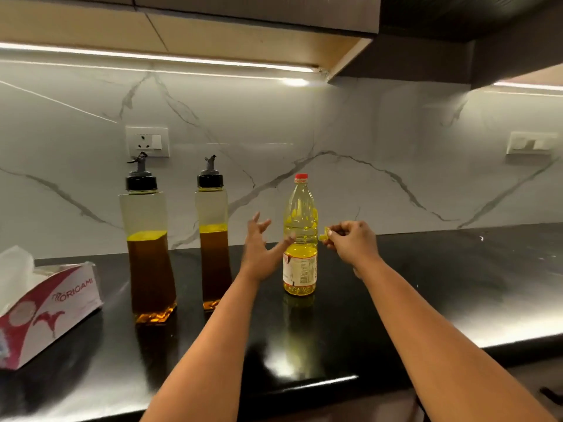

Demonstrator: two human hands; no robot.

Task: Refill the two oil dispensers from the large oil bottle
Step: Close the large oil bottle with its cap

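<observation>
Glossy black counter (426, 284) under a white veined marble wall (335, 132); a red-and-white card tissue box (51, 312) sits at far left. Two tall square clear plastic dispensers, left (147, 248) and right (213, 242), black pour-spout caps on, about half full of dark amber oil, stand left of the round ribbed clear oil bottle (300, 236), red-capped, full of pale yellow oil. Left hand (262, 248) fingers spread, just beside the bottle; right hand (350, 242) pinches a small yellow scrap (324, 234) at the bottle's right.

Two bare forearms, left hand (259, 251), right hand (353, 242), sleeveless
</observation>
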